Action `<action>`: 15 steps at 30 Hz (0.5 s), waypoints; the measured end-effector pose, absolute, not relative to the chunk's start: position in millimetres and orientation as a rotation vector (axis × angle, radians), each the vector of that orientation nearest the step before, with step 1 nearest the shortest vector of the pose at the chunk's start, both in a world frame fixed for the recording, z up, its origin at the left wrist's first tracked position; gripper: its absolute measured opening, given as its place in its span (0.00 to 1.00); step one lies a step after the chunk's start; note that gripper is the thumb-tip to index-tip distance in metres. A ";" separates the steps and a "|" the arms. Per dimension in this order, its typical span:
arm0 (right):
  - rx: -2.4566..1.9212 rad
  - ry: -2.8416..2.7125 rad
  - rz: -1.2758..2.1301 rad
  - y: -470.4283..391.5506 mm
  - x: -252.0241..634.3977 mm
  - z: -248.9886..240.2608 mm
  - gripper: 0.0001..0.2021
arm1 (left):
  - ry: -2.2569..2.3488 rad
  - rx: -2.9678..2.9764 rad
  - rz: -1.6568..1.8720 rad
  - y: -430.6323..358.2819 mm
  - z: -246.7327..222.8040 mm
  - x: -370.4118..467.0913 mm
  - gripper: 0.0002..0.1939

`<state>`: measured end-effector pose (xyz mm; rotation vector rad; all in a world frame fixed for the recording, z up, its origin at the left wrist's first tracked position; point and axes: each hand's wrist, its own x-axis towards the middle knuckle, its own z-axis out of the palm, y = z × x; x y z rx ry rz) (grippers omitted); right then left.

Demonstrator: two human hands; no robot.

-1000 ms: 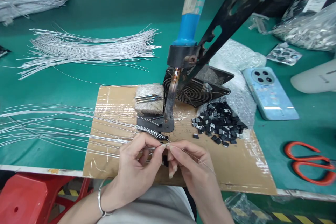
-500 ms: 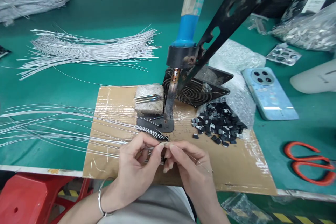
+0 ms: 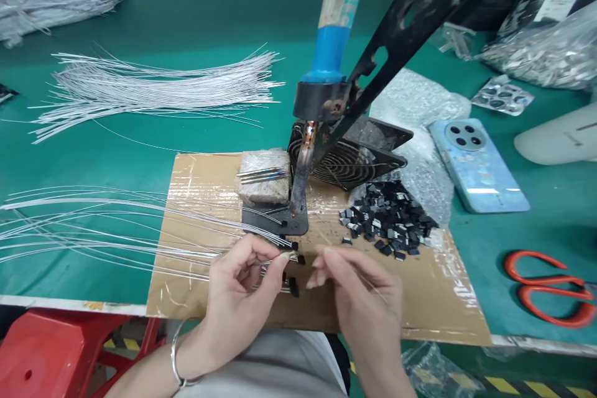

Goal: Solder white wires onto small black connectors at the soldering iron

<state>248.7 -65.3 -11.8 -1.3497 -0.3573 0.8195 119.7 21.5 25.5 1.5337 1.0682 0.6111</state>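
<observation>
My left hand is closed in a pinch, thumb against forefinger, on what looks like the end of a thin white wire; the fingers hide most of it. Just right of it, my right hand pinches a thin strand, whose tip pokes out past the fingertips while its tail runs back over the palm. White wires ending in small black pieces lie beneath and beside the left hand on the cardboard. A blue-handled soldering iron points down in a black metal stand beyond both hands.
Loose black pieces are heaped to the right, near a phone and red-handled scissors. A wrapped block with metal rods and a black fan stand behind. A bundle of white wires lies back left.
My right hand has moved right, away from the left hand, with the thin strand still in its fingers. The black wire ends between the hands now show. The left hand has barely moved.
</observation>
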 end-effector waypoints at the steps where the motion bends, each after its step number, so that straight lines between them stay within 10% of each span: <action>1: -1.457 -0.400 0.715 -68.5 255.7 -11.5 0.03 | 1.071 1.523 0.609 22.1 26.5 119.6 0.07; 8: -2.205 -1.011 -0.084 -87.7 292.6 -25.5 0.08 | 1.032 1.487 0.598 24.6 27.1 117.0 0.02; 15: -2.130 -1.147 -0.087 -79.4 287.0 -29.2 0.06 | 1.046 1.551 0.613 24.0 25.6 113.7 0.03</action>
